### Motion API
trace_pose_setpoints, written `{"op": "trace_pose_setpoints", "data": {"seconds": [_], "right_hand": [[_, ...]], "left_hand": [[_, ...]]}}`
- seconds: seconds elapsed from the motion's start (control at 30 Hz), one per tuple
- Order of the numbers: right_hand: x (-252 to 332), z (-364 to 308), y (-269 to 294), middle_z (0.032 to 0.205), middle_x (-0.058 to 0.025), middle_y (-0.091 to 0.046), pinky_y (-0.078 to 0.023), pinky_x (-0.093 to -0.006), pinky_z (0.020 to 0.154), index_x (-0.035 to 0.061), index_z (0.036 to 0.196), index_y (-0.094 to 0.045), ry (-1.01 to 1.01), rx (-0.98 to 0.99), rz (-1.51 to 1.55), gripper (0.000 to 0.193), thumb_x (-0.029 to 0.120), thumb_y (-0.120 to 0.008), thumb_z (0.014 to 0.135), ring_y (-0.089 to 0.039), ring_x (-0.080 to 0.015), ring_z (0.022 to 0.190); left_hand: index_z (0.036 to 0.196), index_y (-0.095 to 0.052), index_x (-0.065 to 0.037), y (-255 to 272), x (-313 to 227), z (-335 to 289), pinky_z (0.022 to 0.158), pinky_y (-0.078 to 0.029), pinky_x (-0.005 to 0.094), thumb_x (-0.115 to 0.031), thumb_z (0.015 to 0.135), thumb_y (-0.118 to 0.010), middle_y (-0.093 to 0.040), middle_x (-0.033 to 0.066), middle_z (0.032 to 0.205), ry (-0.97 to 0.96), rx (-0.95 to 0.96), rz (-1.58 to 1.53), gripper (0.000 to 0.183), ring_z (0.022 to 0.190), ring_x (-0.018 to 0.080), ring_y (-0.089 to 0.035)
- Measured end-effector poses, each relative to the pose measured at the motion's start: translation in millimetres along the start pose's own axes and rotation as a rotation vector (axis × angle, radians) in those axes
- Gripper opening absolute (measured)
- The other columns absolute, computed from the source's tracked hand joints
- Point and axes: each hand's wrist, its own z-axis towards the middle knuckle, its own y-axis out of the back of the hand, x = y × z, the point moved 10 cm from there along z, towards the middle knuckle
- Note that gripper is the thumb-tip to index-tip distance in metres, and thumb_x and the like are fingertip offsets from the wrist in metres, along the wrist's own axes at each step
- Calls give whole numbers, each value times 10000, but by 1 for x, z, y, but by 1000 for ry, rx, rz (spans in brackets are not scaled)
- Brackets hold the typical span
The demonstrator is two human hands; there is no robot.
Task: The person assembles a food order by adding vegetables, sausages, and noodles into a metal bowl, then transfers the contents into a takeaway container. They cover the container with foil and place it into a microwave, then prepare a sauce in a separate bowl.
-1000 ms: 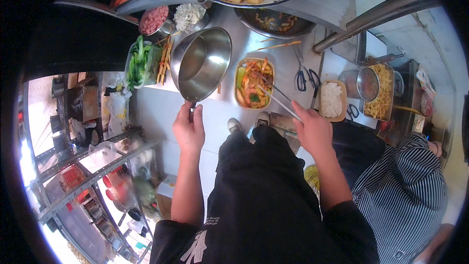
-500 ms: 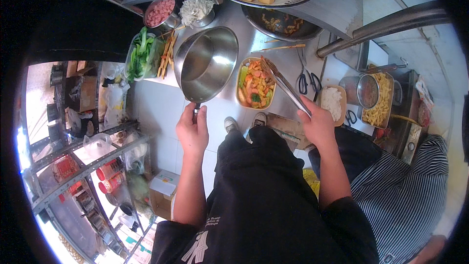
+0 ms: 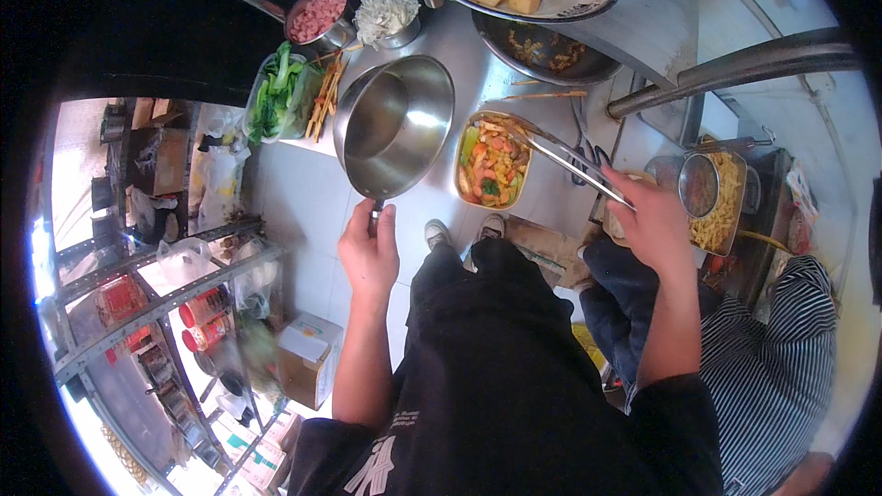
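Head view: our left hand [image 3: 369, 253] is closed round the short handle of a deep metal pan [image 3: 400, 124], thumb along one side, with the bowl just ahead of the fingers and its mouth tipped toward the right. Our right hand [image 3: 654, 225] is clamped on the metal tongs [image 3: 579, 171], whose arms run forward and leftward from the fingers. Their tips reach the near-right edge of the food container [image 3: 491, 207]; whether they pinch anything, we cannot tell.

That container sits on the counter ahead of and between our two grips, just right of the pan, filled with mixed food [image 3: 491, 163]. We judge the pan to be stiff and light for its size, yet nose-heavy, since all its bulk lies beyond the grip; the handle is the place to hold it, firmly enough to stop it rolling. The tongs look springy and smooth, best held along the arms as we have them. The container seems thin-walled and likely to flex when full, so we would support it under opposite sides. Its food looks soft and slippery, calling for a light pinch.
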Motion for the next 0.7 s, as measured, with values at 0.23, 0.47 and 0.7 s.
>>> {"op": "trace_pose_setpoints", "data": {"seconds": [0.23, 0.47, 0.7], "right_hand": [[-5, 3, -29, 1078, -161, -711, -545, -474, 812, 229, 1391, -626, 142, -100, 87, 472, 211, -684, 923, -688, -377, 955], [-6, -9, -18, 1084, -169, -710, -550, -455, 810, 221, 1389, -625, 56, -10, 39, 483, 184, -694, 912, -686, -384, 950], [6, -22, -22, 946, -117, -695, -547, -465, 738, 267, 1376, -632, 126, -92, -41, 476, 222, -703, 907, -692, -348, 846]], "left_hand": [[1154, -666, 19, 0, 23, -3, 559, -393, 260, -251, 1014, -664, -561, 11, 680, 85, 8, -101, 305, 613, 76, -462], [1124, -656, 24, 2, 46, -10, 554, -351, 252, -212, 1020, -650, -499, -17, 696, 76, -42, -206, 258, 634, 59, -412], [1138, -658, 17, 0, 57, -13, 585, -390, 245, -243, 1027, -645, -556, -9, 725, 130, -32, -251, 283, 650, 67, -456]]}}
